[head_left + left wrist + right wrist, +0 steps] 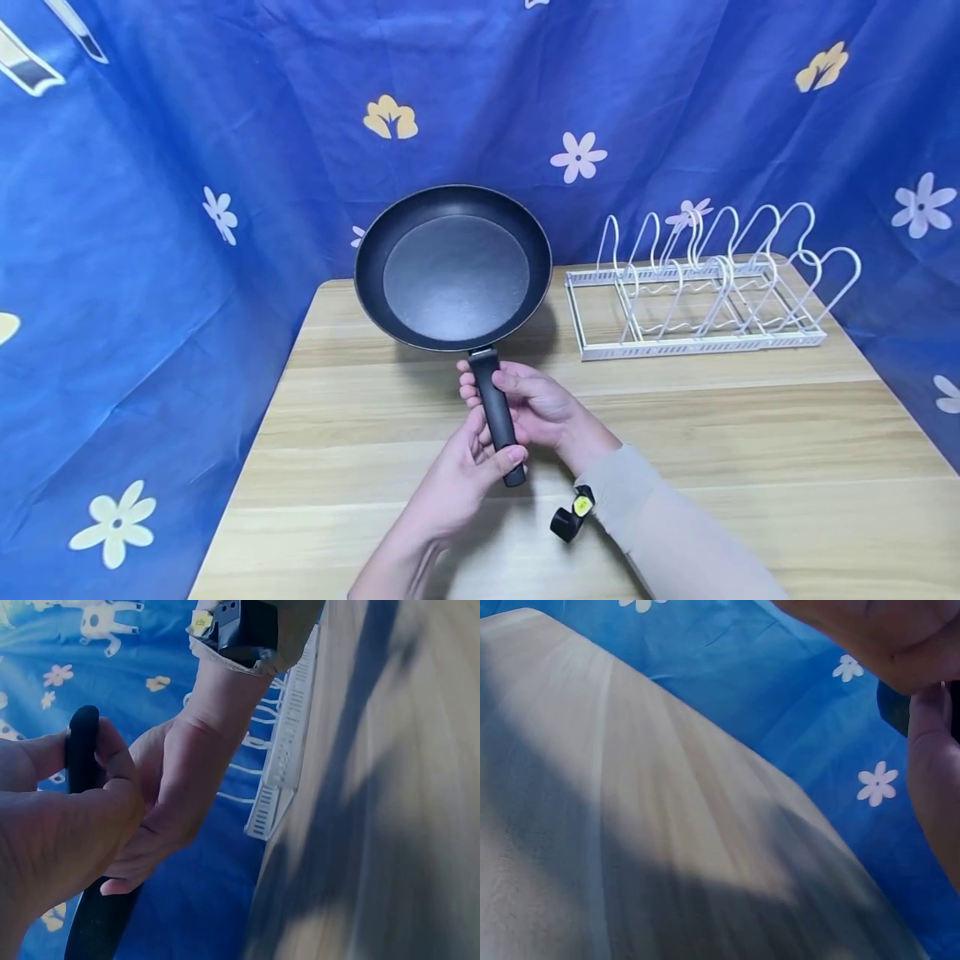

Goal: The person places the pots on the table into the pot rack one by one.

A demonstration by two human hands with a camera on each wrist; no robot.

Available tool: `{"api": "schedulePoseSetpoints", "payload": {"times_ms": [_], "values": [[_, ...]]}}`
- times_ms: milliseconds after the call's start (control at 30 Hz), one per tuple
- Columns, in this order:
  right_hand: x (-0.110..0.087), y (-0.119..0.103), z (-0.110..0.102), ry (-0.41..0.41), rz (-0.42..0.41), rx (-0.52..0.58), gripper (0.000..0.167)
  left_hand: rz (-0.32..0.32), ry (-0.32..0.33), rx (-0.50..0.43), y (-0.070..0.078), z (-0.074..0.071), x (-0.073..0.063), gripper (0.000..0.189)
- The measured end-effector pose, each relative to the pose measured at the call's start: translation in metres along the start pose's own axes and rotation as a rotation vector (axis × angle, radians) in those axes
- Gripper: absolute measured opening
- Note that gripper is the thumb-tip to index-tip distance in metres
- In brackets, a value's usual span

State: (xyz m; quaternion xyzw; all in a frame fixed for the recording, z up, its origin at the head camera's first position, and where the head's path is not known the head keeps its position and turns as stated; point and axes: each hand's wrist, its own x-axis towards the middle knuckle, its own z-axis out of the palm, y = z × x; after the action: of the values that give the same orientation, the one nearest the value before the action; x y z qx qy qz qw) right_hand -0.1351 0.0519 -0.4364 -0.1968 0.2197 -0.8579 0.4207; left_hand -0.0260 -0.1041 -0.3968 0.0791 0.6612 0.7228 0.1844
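Black handle (496, 417) pinched near its end by the left hand's (467, 473) closed thumb and fingers and gripped farther up by the right hand's (546, 410), the frying pan (456, 277) is held above the wooden table (337, 467), left of a white rack (705, 345), before blue patterned cloth (285, 108).

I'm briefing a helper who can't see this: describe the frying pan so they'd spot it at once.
Start at the wood-grain tabletop backed by a blue flowered cloth. Left of the white wire rack in the head view, the left hand and right hand grip a handle; the frying pan is at its far end. Unlike the openwork rack, it is solid, black and round.
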Motion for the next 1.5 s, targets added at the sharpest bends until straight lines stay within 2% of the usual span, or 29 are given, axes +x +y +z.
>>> {"api": "schedulePoseSetpoints", "payload": {"times_ms": [167,367,500,667,767,933,1167,1233,1500], "values": [[-0.014,-0.012,0.01,0.061,-0.058,-0.044,0.055,0.017,-0.037,-0.035,0.001,0.01,0.008,0.066],[-0.033,-0.025,0.023,0.15,-0.11,-0.144,0.064,0.076,-0.097,-0.076,-0.005,0.022,0.016,0.063],[-0.045,-0.031,0.03,0.201,-0.134,-0.262,0.054,0.107,-0.149,-0.093,-0.008,0.027,0.017,0.065],[-0.058,-0.038,0.038,0.258,-0.176,-0.386,0.036,0.077,-0.19,-0.037,-0.003,0.033,0.021,0.062],[-0.065,-0.043,0.042,0.301,-0.199,-0.48,0.031,0.049,-0.189,0.044,0.003,0.038,0.024,0.059],[-0.076,-0.048,0.047,0.376,-0.254,-0.645,0.034,0.038,-0.17,0.162,0.013,0.047,0.027,0.058],[-0.099,-0.054,0.061,0.457,-0.421,-0.789,0.04,0.061,-0.093,0.341,0.018,0.067,0.029,0.037],[-0.106,-0.057,0.067,0.49,-0.477,-0.824,0.043,0.067,-0.074,0.362,0.02,0.074,0.031,0.032],[-0.129,-0.071,0.086,0.668,-0.624,-0.906,0.043,0.097,-0.061,0.331,0.029,0.101,0.043,0.047]]}}
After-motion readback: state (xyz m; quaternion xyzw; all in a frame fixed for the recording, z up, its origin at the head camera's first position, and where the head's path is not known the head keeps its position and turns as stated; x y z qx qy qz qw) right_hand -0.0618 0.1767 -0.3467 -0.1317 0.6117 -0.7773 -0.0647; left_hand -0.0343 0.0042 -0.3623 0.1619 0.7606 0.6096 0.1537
